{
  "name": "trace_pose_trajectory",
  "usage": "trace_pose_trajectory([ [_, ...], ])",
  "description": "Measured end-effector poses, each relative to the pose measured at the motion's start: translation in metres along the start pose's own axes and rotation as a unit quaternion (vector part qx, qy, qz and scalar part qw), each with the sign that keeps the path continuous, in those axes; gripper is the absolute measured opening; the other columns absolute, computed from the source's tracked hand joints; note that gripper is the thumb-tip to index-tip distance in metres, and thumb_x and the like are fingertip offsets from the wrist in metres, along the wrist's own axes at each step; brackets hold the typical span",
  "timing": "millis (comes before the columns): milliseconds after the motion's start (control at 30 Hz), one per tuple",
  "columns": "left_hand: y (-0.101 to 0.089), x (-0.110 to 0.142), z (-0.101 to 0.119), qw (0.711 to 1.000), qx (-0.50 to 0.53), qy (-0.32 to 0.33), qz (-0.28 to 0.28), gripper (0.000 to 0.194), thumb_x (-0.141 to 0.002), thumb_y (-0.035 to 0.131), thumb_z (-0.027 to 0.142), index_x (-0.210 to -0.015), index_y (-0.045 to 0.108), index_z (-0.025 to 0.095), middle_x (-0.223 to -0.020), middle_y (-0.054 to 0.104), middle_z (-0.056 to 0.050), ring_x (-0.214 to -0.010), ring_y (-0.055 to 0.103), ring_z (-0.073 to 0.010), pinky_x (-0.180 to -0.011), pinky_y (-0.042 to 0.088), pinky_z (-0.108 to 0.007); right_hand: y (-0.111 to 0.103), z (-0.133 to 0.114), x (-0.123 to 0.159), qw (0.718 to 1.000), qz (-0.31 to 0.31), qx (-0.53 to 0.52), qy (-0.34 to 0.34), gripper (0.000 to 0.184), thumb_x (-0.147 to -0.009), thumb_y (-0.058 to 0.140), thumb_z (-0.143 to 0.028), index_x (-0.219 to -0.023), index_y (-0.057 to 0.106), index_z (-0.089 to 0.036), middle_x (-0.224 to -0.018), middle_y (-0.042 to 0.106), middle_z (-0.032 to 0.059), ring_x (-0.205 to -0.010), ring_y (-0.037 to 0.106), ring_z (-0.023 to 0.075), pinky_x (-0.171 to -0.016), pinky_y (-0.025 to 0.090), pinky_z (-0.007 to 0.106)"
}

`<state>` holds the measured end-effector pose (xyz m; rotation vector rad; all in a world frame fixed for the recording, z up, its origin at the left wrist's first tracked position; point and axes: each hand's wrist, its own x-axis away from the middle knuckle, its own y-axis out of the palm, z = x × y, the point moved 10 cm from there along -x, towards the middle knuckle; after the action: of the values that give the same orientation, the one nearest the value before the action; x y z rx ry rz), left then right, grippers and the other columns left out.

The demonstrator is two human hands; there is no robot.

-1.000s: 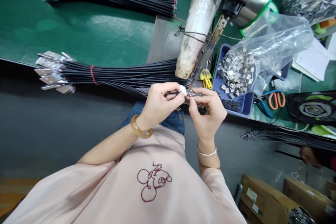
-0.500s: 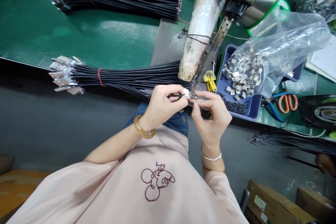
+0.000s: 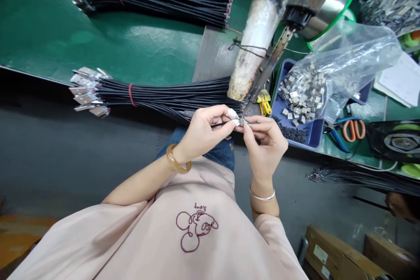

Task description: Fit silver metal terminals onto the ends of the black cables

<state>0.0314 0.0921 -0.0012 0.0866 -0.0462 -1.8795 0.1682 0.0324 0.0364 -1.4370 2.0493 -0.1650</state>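
steadily, the left hand (image 3: 201,133) is pinching a black cable (image 3: 219,124) beside the cable bundle (image 3: 170,95), seemingly bracing its end between both hands, while the right hand (image 3: 266,146) is curling nearly closed fingertips there, their hold unclear.

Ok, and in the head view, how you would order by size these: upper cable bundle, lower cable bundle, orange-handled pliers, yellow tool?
Largest, too alike to rank: upper cable bundle, cut off by the picture's edge, and lower cable bundle.
Then orange-handled pliers.
Smallest: yellow tool.
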Motion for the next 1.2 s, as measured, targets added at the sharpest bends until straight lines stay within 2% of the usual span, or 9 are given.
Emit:
trace_pose_trajectory([
  [33,0.001,0.001,0.0,1.0,-0.002,-0.001,-0.004,0.005,-0.081,0.064,0.017,-0.079,0.066,0.013,-0.07,0.071,-0.003,-0.062,0.065,-0.0098,-0.059,0.052,-0.018,0.002,0.006,0.0,0.999,-0.012,-0.028,0.03,0.004,-0.091,0.066,-0.02,-0.087,0.065,-0.021,-0.097,0.072,0.0012,-0.081,0.075,0.0123,-0.068,0.065,0.025],
  [100,0.001,0.002,0.001,1.0,-0.009,0.0,-0.004,0.005,-0.082,0.062,0.016,-0.08,0.066,0.013,-0.069,0.069,-0.002,-0.061,0.063,-0.0093,-0.058,0.05,-0.018,0.002,0.008,-0.001,0.998,-0.019,-0.042,0.045,0.005,-0.091,0.067,-0.021,-0.086,0.065,-0.02,-0.097,0.071,0.0013,-0.082,0.075,0.0124,-0.069,0.066,0.025],
  [367,0.001,0.001,-0.001,1.0,-0.022,-0.001,0.019,0.003,-0.082,0.062,0.016,-0.082,0.064,0.014,-0.067,0.062,0.001,-0.059,0.055,-0.0073,-0.054,0.045,-0.016,-0.001,-0.012,-0.006,0.996,0.003,0.052,-0.077,0.009,-0.088,0.069,-0.014,-0.088,0.067,-0.022,-0.095,0.073,0.0006,-0.088,0.072,0.0143,-0.071,0.064,0.028],
  [667,-0.003,-0.001,0.003,0.999,-0.033,0.027,0.033,0.009,-0.083,0.065,0.02,-0.086,0.069,0.012,-0.069,0.067,-0.001,-0.058,0.056,-0.0073,-0.049,0.041,-0.015,-0.001,-0.03,-0.003,0.978,0.034,0.117,-0.171,0.018,-0.084,0.071,-0.008,-0.09,0.065,-0.023,-0.097,0.075,0.0012,-0.089,0.073,0.0145,-0.081,0.062,0.03],
  [867,0.001,0.0,-0.001,0.999,-0.037,0.015,0.016,0.007,-0.083,0.064,0.019,-0.082,0.068,0.013,-0.064,0.063,0.001,-0.055,0.053,-0.0058,-0.049,0.041,-0.014,0.001,-0.031,0.004,0.973,0.022,0.128,-0.193,0.02,-0.083,0.07,-0.005,-0.09,0.062,-0.022,-0.098,0.076,0.0051,-0.088,0.074,0.0144,-0.078,0.062,0.027],
  [1000,0.002,0.001,0.003,0.998,-0.052,0.031,0.009,0.007,-0.084,0.064,0.017,-0.083,0.068,0.012,-0.065,0.062,0.001,-0.054,0.05,-0.0049,-0.047,0.039,-0.013,-0.003,-0.022,0.003,0.985,0.019,0.092,-0.146,0.015,-0.088,0.067,-0.011,-0.092,0.061,-0.024,-0.099,0.076,0.0028,-0.088,0.074,0.0148,-0.077,0.062,0.028],
  [1100,0.003,0.004,0.012,0.993,-0.083,0.079,-0.003,0.007,-0.085,0.064,0.015,-0.086,0.07,0.012,-0.066,0.063,0.001,-0.052,0.045,-0.0035,-0.044,0.033,-0.013,-0.006,0.005,-0.001,1.0,0.013,0.007,-0.008,0.005,-0.095,0.06,-0.021,-0.097,0.055,-0.024,-0.091,0.074,-0.0006,-0.064,0.07,0.0095,-0.058,0.057,0.022],
  [1200,0.007,0.012,0.03,0.976,-0.127,0.174,-0.023,0.008,-0.084,0.064,0.011,-0.087,0.072,0.011,-0.067,0.064,0.0,-0.055,0.046,-0.0042,-0.047,0.034,-0.015,0.01,0.029,0.0,0.984,-0.061,-0.103,0.131,0.01,-0.1,0.054,-0.032,-0.096,0.049,-0.025,-0.064,0.062,-0.0092,-0.043,0.055,0.0054,-0.045,0.045,0.016],
])
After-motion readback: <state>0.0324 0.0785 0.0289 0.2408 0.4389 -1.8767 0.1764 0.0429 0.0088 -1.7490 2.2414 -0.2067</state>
